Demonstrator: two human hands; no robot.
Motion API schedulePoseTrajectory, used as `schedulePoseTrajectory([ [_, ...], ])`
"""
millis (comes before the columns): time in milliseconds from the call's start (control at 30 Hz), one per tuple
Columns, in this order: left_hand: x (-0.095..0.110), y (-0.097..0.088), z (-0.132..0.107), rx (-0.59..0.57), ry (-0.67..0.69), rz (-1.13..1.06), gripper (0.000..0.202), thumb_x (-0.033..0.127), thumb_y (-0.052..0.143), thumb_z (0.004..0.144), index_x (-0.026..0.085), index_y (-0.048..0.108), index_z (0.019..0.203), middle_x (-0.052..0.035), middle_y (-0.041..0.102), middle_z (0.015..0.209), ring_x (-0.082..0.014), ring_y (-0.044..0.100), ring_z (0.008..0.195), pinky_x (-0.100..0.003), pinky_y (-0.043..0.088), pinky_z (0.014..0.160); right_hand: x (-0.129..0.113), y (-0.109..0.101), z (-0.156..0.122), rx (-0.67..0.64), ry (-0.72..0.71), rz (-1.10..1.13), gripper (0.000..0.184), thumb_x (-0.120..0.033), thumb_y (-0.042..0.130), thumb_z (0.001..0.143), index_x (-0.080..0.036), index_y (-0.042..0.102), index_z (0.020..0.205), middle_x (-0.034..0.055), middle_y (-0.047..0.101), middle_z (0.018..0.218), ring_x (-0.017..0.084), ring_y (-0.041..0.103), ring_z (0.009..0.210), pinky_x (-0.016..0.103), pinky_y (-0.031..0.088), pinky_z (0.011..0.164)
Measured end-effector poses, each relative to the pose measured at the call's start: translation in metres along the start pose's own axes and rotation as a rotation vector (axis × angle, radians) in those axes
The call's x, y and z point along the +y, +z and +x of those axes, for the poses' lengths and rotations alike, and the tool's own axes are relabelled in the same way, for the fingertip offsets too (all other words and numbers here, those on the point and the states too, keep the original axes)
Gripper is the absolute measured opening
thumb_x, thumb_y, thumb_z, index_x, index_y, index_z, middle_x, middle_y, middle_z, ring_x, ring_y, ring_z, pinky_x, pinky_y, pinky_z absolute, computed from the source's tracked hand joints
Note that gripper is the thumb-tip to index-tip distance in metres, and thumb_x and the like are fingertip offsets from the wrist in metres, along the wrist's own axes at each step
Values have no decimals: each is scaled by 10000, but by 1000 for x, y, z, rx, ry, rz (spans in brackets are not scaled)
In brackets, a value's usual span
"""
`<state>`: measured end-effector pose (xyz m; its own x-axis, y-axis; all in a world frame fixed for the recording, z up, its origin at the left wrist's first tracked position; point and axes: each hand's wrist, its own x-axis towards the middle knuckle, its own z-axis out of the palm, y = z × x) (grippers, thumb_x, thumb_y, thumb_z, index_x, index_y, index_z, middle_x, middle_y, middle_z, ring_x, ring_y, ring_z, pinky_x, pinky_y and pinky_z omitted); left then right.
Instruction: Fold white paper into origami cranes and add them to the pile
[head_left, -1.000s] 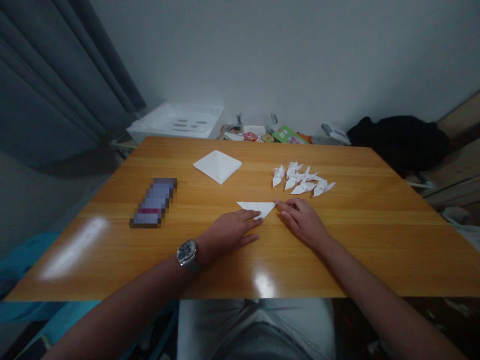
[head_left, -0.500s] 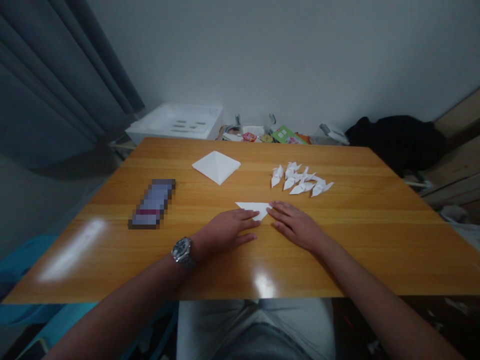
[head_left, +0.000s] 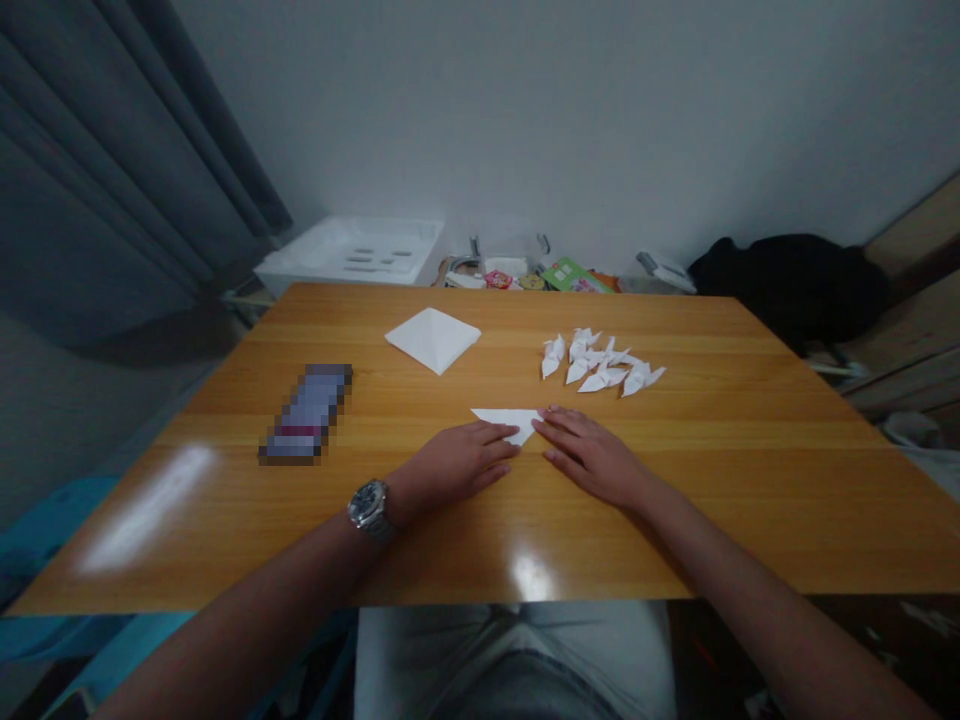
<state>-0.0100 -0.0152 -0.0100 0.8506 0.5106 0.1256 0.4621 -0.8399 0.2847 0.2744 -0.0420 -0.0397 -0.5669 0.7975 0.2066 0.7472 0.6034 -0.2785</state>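
Observation:
A small folded piece of white paper [head_left: 504,415], triangular with its long edge at the back, lies flat on the wooden table [head_left: 420,420]. My left hand [head_left: 472,460] rests on its left and lower part, fingers stretched out and pressing it down. From the other side my right hand [head_left: 589,455] lies with extended fingertips on the paper's right end. Part of the paper is hidden under the fingers. Behind my right hand stands a cluster of several white folded paper cranes [head_left: 600,362].
Further back lies a stack of white square paper [head_left: 433,340]. A pixelated phone [head_left: 307,415] is at the left of the table. Behind the table's far edge are a white tray [head_left: 360,250], a green packet [head_left: 574,275] and a black cloth [head_left: 787,285].
The whole view has shifted slightly, so everything sits a little lower. Both hands stay on the folded paper, the left fingers barely moved.

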Motion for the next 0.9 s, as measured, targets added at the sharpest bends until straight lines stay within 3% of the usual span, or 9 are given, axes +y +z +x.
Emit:
schedulePoseTrajectory([
  [200, -4, 3, 0, 40, -17, 80, 331, 340, 410, 1070, 195, 680, 1196, -90, 533, 1514, -239, 549, 1348, -421, 448, 1145, -10, -9, 1, 22, -12, -14, 418, -380, 506, 1029, -222, 613, 1401, 156, 630, 1382, 310, 538, 1352, 547, 469, 1101],
  [300, -6, 2, -2, 89, -46, 138, 335, 334, 426, 1064, 191, 701, 1190, -89, 469, 1568, -260, 539, 1354, -450, 424, 1163, -19, -15, 0, 13, -16, -7, 392, -379, 505, 1030, -196, 663, 1339, 172, 592, 1430, 304, 545, 1342, 515, 475, 1101],
  [467, -6, -1, -3, 141, -135, 207, 352, 354, 438, 1056, 206, 734, 1174, -97, 598, 1433, -269, 602, 1248, -459, 460, 1110, -33, -13, -4, 3, -53, -11, 397, -387, 510, 1028, -213, 644, 1358, 159, 609, 1426, 312, 562, 1327, 526, 481, 1086],
  [633, -9, -1, -3, 132, -221, 252, 371, 356, 440, 1053, 197, 678, 1289, -122, 620, 1394, -284, 620, 1201, -456, 494, 1042, -41, -11, -1, -38, -89, -23, 400, -423, 495, 1034, -227, 643, 1349, 132, 644, 1381, 299, 592, 1271, 498, 499, 1045],
  [800, -20, -1, -3, 98, -130, 192, 357, 310, 443, 1051, 186, 650, 1314, -111, 622, 1395, -259, 589, 1260, -450, 438, 1110, -30, -19, 19, -19, -112, 33, 335, -346, 499, 1036, -231, 689, 1287, 115, 694, 1294, 263, 629, 1203, 469, 518, 1016],
  [900, -25, -2, -3, 100, -108, 181, 353, 309, 446, 1048, 203, 652, 1315, -110, 614, 1402, -257, 566, 1291, -461, 415, 1129, -14, -19, 37, 20, -112, 57, 351, -283, 517, 1023, -256, 662, 1342, 107, 656, 1375, 256, 604, 1272, 489, 495, 1073],
])
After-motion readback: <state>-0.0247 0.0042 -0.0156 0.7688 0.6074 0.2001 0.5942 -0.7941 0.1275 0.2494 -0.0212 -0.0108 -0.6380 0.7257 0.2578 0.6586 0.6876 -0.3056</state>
